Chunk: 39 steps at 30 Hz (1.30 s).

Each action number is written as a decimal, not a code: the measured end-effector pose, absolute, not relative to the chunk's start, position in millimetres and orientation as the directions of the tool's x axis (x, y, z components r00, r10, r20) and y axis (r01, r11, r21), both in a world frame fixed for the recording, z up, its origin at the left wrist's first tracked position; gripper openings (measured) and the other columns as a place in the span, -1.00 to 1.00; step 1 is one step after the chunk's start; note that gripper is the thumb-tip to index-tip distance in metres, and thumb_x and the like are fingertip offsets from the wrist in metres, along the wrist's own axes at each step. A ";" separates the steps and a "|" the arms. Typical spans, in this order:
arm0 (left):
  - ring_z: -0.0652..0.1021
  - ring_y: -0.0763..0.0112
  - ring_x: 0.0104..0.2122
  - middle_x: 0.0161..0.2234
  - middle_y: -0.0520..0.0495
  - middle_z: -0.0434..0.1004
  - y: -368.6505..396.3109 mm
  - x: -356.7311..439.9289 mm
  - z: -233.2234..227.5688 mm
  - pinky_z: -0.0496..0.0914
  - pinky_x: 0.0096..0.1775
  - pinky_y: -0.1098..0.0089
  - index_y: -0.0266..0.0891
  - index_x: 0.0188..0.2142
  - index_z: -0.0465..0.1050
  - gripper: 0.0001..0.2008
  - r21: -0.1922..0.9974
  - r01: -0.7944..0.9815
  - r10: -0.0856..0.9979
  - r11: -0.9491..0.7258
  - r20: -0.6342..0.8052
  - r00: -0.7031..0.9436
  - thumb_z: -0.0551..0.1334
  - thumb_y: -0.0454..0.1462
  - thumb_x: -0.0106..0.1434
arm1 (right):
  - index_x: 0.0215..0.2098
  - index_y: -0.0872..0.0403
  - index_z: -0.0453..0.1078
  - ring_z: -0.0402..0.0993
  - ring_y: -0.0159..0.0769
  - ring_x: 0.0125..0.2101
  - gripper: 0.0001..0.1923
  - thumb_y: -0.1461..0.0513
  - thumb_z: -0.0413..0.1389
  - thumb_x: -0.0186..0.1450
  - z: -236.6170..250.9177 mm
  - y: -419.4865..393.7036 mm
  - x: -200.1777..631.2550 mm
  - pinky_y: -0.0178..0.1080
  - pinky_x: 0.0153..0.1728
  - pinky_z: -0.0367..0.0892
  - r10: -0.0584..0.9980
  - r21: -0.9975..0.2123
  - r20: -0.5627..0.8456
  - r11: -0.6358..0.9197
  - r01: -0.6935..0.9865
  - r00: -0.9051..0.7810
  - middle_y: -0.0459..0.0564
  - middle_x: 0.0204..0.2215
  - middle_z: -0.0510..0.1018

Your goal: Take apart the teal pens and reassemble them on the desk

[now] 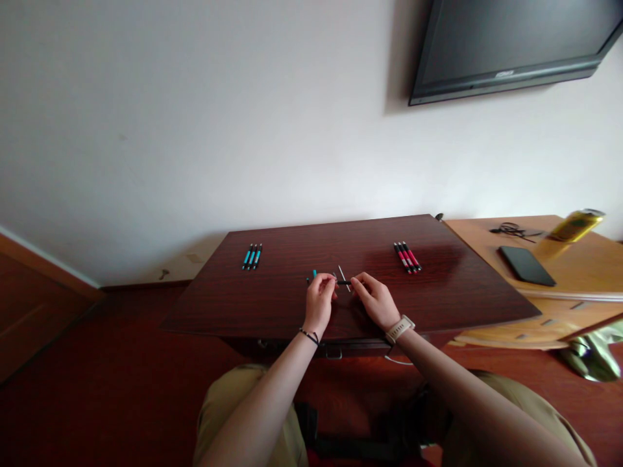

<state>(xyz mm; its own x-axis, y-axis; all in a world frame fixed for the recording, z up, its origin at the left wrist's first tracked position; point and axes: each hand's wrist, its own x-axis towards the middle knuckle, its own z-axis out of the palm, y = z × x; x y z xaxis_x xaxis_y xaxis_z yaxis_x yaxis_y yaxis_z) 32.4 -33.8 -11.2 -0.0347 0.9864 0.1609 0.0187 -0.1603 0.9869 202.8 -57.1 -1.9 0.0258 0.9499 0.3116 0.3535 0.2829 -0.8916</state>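
Over the near middle of the dark wooden table, my left hand and my right hand pinch a black pen part from opposite ends, held level. What sits at my left fingertips is too small to make out. A thin white pen refill lies on the table just beyond the black part. Beside my left hand are a short blue pen barrel and a small dark piece, partly hidden by the fingers.
Three blue-and-black pens lie in a row at the left. Several pink-and-black pens form a row at the right. On the lighter cabinet are a black phone, a dark cable and a yellow can. A television hangs above.
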 end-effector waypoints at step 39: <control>0.49 0.44 -0.47 -0.35 -0.01 0.56 -35.2 32.8 -10.2 0.36 -0.38 0.43 -0.21 -0.22 0.50 -0.71 0.987 0.000 0.986 -0.162 0.162 -0.035 0.32 -0.03 0.29 | -0.16 0.00 0.45 0.56 -0.20 -0.30 -0.75 0.01 0.12 0.44 -8.4 -53.9 202.2 -0.22 -0.24 0.39 0.943 -0.904 0.331 0.313 0.292 0.014 -0.02 -0.27 0.63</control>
